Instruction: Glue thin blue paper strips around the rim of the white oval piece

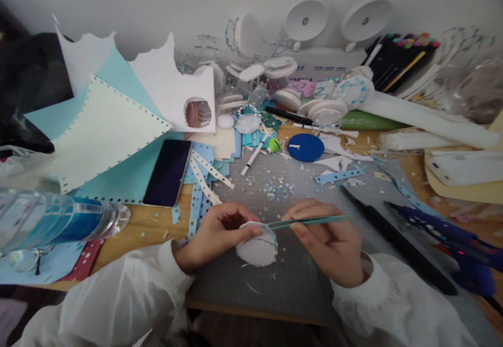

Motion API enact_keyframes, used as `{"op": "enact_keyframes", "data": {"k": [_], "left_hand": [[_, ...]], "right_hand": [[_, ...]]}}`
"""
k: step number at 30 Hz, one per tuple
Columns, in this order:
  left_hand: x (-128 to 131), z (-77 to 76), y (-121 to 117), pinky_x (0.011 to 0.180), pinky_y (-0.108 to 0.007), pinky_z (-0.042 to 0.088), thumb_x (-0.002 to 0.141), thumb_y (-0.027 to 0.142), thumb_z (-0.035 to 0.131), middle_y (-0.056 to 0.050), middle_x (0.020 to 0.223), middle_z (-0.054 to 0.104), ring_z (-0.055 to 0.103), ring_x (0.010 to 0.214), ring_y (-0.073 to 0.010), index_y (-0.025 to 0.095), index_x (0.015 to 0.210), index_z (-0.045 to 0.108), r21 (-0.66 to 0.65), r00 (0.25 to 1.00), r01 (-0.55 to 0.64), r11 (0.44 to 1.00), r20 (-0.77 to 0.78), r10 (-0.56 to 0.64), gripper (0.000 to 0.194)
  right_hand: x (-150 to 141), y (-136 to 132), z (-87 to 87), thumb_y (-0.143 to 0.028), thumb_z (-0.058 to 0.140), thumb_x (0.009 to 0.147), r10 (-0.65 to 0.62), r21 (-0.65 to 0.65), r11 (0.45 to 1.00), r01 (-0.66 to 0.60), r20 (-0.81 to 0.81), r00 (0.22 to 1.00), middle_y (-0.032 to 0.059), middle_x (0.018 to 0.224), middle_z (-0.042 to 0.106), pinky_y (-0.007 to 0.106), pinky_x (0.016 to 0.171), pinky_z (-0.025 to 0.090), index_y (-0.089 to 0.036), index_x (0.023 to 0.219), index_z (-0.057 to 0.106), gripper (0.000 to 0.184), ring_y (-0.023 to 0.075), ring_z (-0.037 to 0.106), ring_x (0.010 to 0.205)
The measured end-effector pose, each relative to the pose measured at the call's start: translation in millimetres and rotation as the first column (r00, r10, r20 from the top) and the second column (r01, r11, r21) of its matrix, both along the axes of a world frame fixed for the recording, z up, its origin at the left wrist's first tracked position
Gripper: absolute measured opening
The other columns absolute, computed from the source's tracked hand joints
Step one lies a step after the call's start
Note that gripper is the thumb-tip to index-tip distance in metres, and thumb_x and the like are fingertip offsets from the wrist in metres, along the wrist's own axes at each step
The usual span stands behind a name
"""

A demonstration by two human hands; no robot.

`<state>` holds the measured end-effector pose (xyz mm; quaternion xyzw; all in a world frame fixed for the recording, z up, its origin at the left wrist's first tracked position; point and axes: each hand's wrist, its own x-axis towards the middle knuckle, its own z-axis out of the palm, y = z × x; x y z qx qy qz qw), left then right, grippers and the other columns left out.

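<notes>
My left hand (220, 234) is closed around a small white foam disc (257, 247), holding it by its upper left edge just above a grey cutting mat (291, 279). My right hand (328, 242) pinches thin teal tweezers (310, 221), which lie nearly level with their tips touching the disc's top rim. A fine clear wire loop curls under the disc. Both arms wear white sleeves.
A dark phone (168, 173) lies left of the mat on teal paper. A plastic water bottle (51, 218) lies at the left edge. A blue glue gun (451, 237) and black ruler (396, 245) sit to the right. Foam discs, a blue lid (305, 147), a white pen and paper scraps crowd the back.
</notes>
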<state>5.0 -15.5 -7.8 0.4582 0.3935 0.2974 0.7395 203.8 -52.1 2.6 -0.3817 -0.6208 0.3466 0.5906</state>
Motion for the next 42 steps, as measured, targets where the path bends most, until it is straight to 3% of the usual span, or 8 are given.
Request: {"op": "enact_keyframes", "data": {"k": [10,20,30,42], "left_hand": [[-4.2,0.5,0.1,0.058,-0.015,0.049,0.072,0.023,0.078,-0.002,0.075,0.073,0.065,0.065,-0.0089,0.013,0.079,0.070,0.027,1.000,0.023,0.999,0.017,-0.024,0.014],[-5.0,-0.9,-2.6,0.067,-0.019,0.051,0.066,0.020,0.082,-0.004,0.082,0.072,0.065,0.073,-0.0124,0.014,0.085,0.071,0.143,0.999,0.051,0.988,0.011,-0.053,0.023],[-7.5,-5.1,-2.2,0.066,-0.020,0.048,0.070,0.022,0.080,-0.004,0.083,0.068,0.062,0.074,-0.0126,0.014,0.086,0.068,0.258,0.997,0.082,0.963,-0.031,-0.077,0.022],[-8.1,-6.8,-2.4,0.068,-0.023,0.048,0.072,0.026,0.078,-0.006,0.083,0.068,0.061,0.077,-0.0144,0.014,0.085,0.067,0.342,0.996,0.084,0.936,-0.050,-0.071,0.021]], "right_hand": [[1.7,-0.7,-8.9,-0.015,0.062,0.086,-0.139,-0.166,0.979,0.120,-0.111,0.984,0.0009,0.084,0.063,0.027,0.072,0.054,-0.024,0.091,0.065,0.012,0.0143,0.063,0.080],[3.2,1.7,-13.8,-0.026,0.065,0.086,-0.109,-0.388,0.921,0.033,-0.175,0.978,0.0001,0.079,0.063,0.023,0.062,0.049,-0.024,0.084,0.065,0.003,0.0126,0.058,0.071],[2.5,2.4,-15.9,-0.030,0.066,0.085,-0.122,-0.427,0.902,0.060,-0.120,0.985,0.0017,0.077,0.063,0.025,0.057,0.053,-0.024,0.085,0.064,0.006,0.0140,0.058,0.065],[1.3,3.3,-10.6,-0.029,0.067,0.083,-0.112,-0.380,0.921,0.082,-0.057,0.992,0.0012,0.077,0.063,0.023,0.058,0.053,-0.024,0.082,0.065,0.005,0.0138,0.059,0.067]]}}
